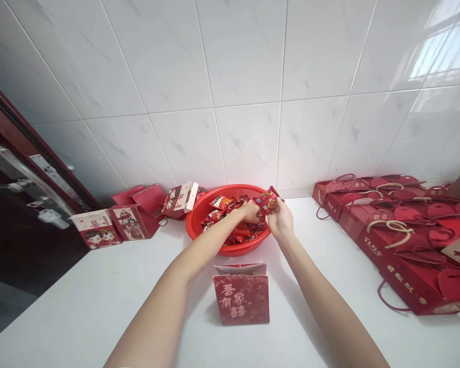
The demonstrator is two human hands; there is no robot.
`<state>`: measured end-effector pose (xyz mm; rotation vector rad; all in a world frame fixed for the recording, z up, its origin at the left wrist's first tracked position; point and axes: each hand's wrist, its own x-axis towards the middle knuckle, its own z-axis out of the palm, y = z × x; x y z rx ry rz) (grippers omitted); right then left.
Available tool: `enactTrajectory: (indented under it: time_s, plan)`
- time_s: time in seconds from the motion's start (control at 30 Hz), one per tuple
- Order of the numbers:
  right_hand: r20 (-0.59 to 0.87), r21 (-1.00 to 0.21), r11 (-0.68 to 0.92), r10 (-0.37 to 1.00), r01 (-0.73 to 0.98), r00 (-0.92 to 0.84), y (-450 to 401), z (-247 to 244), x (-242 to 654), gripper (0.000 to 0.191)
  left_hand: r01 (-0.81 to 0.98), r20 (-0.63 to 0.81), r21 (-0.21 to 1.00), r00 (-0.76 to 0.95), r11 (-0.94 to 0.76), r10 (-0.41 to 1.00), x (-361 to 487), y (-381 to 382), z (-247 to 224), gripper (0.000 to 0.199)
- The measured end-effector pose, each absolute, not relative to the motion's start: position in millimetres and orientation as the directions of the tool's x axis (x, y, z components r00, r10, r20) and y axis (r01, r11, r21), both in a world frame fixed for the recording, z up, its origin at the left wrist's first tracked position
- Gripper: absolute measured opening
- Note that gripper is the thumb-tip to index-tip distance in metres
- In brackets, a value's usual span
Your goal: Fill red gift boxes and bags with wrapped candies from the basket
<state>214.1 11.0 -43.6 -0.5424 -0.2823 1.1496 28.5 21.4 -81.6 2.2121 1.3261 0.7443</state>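
Note:
A red plastic basket (199, 225) holding several red candy packets stands against the tiled wall. My left hand (250, 212) reaches down among the packets inside it; its fingertips are partly hidden, and what they hold, if anything, cannot be made out. At the basket's right rim, my right hand (281, 219) grips a red and purple candy packet (267, 200) between thumb and fingers. In front of the basket, between my forearms, a dark red paper box (242, 300) with pale lettering stands upright with its top open.
Several red and cream paper boxes (135, 222) stand at the back left. Rows of red boxes with rope handles (387, 245) fill the right side of the white table (138, 286). A dark door with a metal handle (23, 174) is at far left.

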Motion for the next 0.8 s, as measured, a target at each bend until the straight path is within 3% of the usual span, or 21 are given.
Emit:
enactTrajectory:
  time_s: [0.23, 0.4, 0.8]
  plan:
    - [-0.074, -0.531, 0.253, 0.937, -0.808, 0.342, 14, -47, 216, 0.010, 0.596, 0.105, 0.669, 0.515, -0.444, 0.851, 75, 80, -44, 0.034]
    - [-0.101, -0.520, 0.258, 0.928, -0.814, 0.359, 11, -42, 215, 0.009, 0.540, 0.073, 0.710, 0.583, -0.453, 0.809, 71, 99, -11, 0.029]
    - [-0.097, -0.523, 0.255, 0.930, -0.813, 0.355, 7, -36, 214, 0.011, 0.312, 0.156, 0.897, 0.441, -0.314, 0.884, 33, 64, -5, 0.042]
